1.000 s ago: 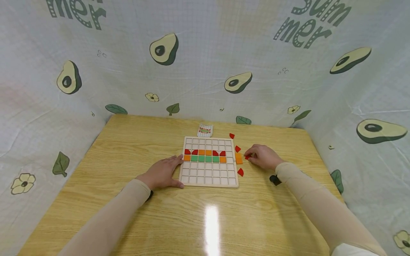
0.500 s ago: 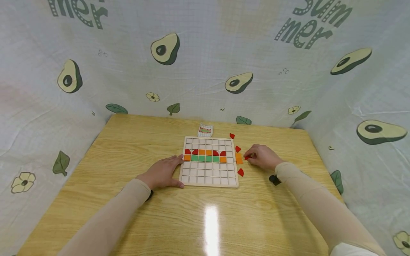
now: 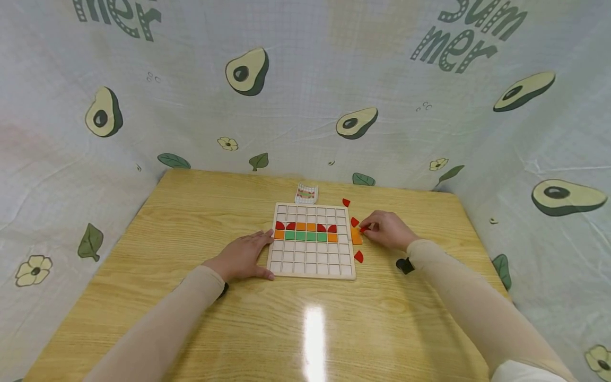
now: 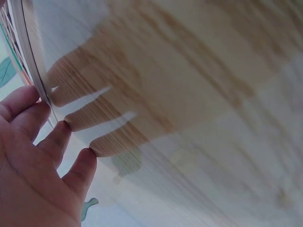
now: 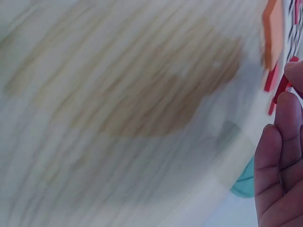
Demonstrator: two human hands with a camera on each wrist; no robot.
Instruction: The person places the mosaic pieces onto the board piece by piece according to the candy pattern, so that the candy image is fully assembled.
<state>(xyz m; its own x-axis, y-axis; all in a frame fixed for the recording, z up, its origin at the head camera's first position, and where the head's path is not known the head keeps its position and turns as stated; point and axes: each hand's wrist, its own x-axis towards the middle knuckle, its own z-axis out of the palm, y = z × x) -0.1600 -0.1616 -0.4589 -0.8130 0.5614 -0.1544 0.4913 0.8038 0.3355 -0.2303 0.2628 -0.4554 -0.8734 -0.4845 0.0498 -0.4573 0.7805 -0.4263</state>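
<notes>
Showing a square, pale wooden grid board (image 3: 312, 260) on a light wood-grained table (image 3: 248, 339), its shallow cells partly filled. In the third row from the far edge, six flat tiles run from the left: two red quarter-round tiles (image 3: 290, 226), two orange square tiles (image 3: 306, 227), then two more red ones. The row just nearer holds one orange, four green square tiles (image 3: 305, 236) and one orange.

The right hand (image 3: 389, 231) pinches a red quarter-round tile (image 3: 364, 230) between thumb and forefinger, to the right of the board near loose orange tiles (image 3: 356, 237); in the right wrist view it appears as a thin, plain red slab, tilted. Three loose red tiles (image 3: 359, 257) lie along the same side. The left hand (image 3: 243, 258) grasps nothing, its extended fingers touching the board's left edge.

Behind the board lies a small white card (image 3: 306, 194) printed with a grid and a coloured pattern. Grey-green lettering (image 3: 448, 51) on the white avocado-print cloth (image 3: 296, 79) reads "Sum" above "mer"; at upper left, "mer" is legible.
</notes>
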